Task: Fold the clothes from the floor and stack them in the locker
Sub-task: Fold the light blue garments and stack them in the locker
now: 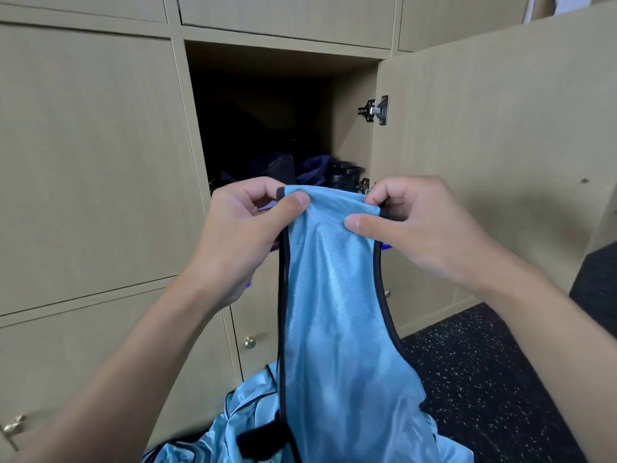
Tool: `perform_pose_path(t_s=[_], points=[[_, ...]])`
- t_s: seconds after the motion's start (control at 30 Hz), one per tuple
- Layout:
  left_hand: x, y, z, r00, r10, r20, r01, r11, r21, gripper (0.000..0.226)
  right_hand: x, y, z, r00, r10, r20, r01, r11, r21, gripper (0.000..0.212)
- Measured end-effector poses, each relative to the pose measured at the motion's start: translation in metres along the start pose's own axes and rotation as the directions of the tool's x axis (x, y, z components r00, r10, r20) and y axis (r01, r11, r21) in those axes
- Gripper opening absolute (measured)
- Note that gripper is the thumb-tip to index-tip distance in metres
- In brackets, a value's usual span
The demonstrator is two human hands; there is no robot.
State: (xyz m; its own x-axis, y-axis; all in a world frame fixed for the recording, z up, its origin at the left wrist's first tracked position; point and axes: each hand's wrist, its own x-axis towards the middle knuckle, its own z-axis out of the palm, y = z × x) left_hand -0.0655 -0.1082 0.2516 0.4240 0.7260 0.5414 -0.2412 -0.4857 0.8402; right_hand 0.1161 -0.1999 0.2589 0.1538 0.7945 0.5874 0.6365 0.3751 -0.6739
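Note:
A light blue mesh vest with dark trim hangs in front of me, held up by its narrow top strap. My left hand pinches the strap's left corner between thumb and fingers. My right hand pinches the right corner the same way. Behind the hands is the open locker, dark inside, with dark blue and black clothing lying on its floor. More light blue vests lie in a heap on the floor below.
The locker door stands open to the right on metal hinges. Closed locker doors with small brass knobs surround the opening. Dark speckled flooring lies at the lower right.

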Motion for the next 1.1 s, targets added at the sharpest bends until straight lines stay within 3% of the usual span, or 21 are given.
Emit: perform_pose_path(t_s=[0.1, 0.23, 0.33, 0.4, 0.53, 0.63, 0.7, 0.77, 0.9, 1.0, 1.1], points=[[-0.001, -0.001, 0.002, 1.000, -0.020, 0.007, 0.020, 0.998, -0.061, 0.030, -0.003, 0.000, -0.001, 0.999, -0.001, -0.039, 0.003, 0.999, 0.038, 0.023], [0.000, 0.000, 0.003, 0.999, -0.006, -0.038, 0.002, 0.995, -0.099, 0.023, -0.009, 0.002, 0.009, 0.982, 0.051, -0.184, -0.009, 0.975, 0.223, 0.024], [0.000, 0.000, 0.004, 0.995, -0.017, -0.096, 0.003, 0.990, -0.141, 0.022, -0.017, 0.006, 0.020, 0.980, 0.186, -0.074, -0.146, 0.918, 0.369, 0.048], [0.001, -0.001, 0.001, 0.987, -0.029, -0.161, 0.004, 0.988, -0.152, 0.021, -0.022, 0.009, 0.026, 0.974, 0.222, 0.033, -0.220, 0.918, 0.329, 0.066], [-0.002, -0.013, 0.001, 0.958, -0.131, -0.255, 0.096, 0.985, -0.143, 0.019, -0.023, 0.009, 0.033, 0.977, 0.213, -0.029, -0.192, 0.926, 0.324, 0.060], [-0.017, -0.030, 0.009, 0.940, -0.336, -0.067, 0.322, 0.933, -0.163, 0.060, -0.022, 0.010, 0.038, 0.968, 0.238, -0.087, -0.193, 0.915, 0.355, 0.060], [-0.025, -0.038, 0.012, 0.908, -0.414, 0.064, 0.418, 0.887, -0.195, 0.073, -0.021, 0.012, 0.038, 0.956, 0.259, -0.137, -0.190, 0.904, 0.383, 0.058], [-0.025, -0.039, 0.011, 0.914, -0.400, 0.068, 0.403, 0.878, -0.257, 0.077, -0.022, 0.015, 0.033, 0.946, 0.289, -0.145, -0.214, 0.896, 0.390, 0.060], [-0.020, -0.035, 0.009, 0.948, -0.310, -0.071, 0.280, 0.920, -0.274, 0.068, -0.029, 0.024, 0.029, 0.930, 0.328, 0.164, -0.360, 0.902, 0.239, 0.095], [-0.024, -0.038, 0.009, 0.944, -0.318, -0.086, 0.288, 0.925, -0.249, 0.071, -0.030, 0.030, 0.032, 0.934, 0.333, 0.128, -0.354, 0.907, 0.228, 0.092], [-0.034, -0.047, 0.013, 0.925, -0.374, 0.065, 0.379, 0.916, -0.130, 0.091, -0.028, 0.031, 0.030, 0.945, 0.324, 0.035, -0.319, 0.895, 0.311, 0.083]])
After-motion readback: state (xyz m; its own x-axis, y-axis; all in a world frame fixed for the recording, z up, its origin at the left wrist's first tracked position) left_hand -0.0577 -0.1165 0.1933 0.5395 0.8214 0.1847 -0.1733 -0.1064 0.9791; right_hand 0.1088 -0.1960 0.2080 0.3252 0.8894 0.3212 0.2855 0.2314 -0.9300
